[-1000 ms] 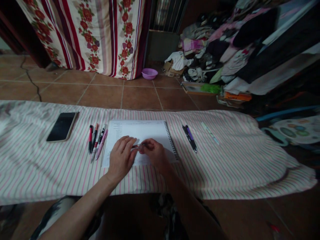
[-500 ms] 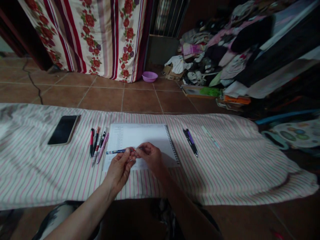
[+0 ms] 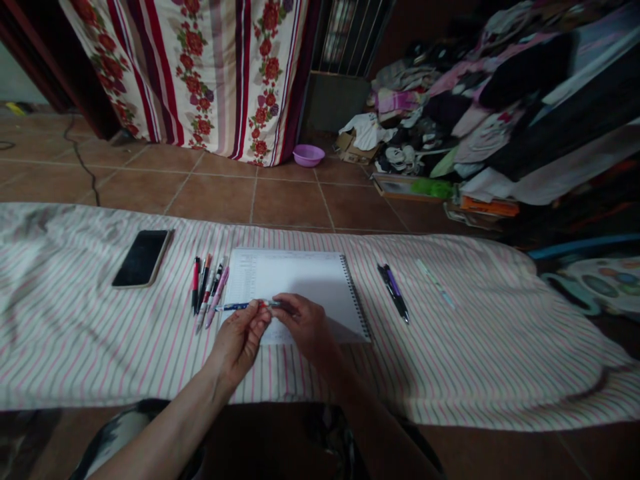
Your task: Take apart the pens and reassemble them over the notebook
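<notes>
Both hands over near edge of the notebook (image 3: 300,283), meeting on 1 blue pen (image 3: 240,306). Left hand (image 3: 240,340) fingers pinched on the pen near its right end; right hand (image 3: 305,327) fingertips closed on that same end. Pen lies roughly level, body sticking out left past the notebook's left edge, just above the page.

Notebook: open, spiral binding on right, lying on a striped cloth (image 3: 75,333) spread over a tiled floor (image 3: 280,200).

Left of notebook: 4 pens (image 3: 207,290) in a tight row, touching or nearly. Further left: phone (image 3: 141,258), screen dark, flat on cloth.
Right of notebook: 2 pens (image 3: 394,292) side by side, then a pale pen (image 3: 436,283) further right, apart.

Far: floral curtain (image 3: 200,67), purple bowl (image 3: 308,155) on floor, clothes pile (image 3: 450,113) far right.
</notes>
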`<state>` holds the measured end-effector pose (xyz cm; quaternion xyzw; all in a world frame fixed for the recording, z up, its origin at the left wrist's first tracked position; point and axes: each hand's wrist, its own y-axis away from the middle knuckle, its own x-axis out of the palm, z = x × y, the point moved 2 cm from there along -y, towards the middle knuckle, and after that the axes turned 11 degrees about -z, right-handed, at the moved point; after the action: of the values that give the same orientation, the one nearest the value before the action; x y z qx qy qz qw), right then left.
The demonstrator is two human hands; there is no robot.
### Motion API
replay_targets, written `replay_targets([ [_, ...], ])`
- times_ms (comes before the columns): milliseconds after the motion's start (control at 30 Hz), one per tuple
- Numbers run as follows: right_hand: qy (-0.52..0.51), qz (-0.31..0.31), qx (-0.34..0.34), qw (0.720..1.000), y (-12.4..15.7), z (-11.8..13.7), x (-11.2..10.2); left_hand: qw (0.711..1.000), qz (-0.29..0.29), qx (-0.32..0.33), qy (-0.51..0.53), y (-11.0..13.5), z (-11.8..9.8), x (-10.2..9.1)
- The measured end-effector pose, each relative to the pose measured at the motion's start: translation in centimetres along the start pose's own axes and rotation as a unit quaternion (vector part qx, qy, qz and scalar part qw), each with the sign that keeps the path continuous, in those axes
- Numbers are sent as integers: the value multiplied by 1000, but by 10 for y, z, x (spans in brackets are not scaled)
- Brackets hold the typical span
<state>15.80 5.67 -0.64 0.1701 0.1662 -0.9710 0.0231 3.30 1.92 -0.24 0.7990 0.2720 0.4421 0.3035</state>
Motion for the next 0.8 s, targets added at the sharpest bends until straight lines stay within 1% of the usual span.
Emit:
replay_targets([
  [100,59,-6,-78,995,1,2,0,1000,-2,0,-6,2,-2,0],
  [167,103,2,-121,987,1,4,-2,1000,0,3,-12,3,-2,0],
  [267,152,23,-169,974,0,8,-4,1000,1,11,-20,4,-1,0],
  [333,168,27,-190,967,1,9,-6,1000,-2,16,-27,5,-1,1],
  [500,201,17,-216,955,3,10,-7,999,-18,22,-35,7,1,1],
  [633,216,12,-234,948,5,13,-7,999,-12,31,-43,7,2,1],
  [800,220,30,-201,954,4,13,-7,997,-1,41,-64,7,1,0],
])
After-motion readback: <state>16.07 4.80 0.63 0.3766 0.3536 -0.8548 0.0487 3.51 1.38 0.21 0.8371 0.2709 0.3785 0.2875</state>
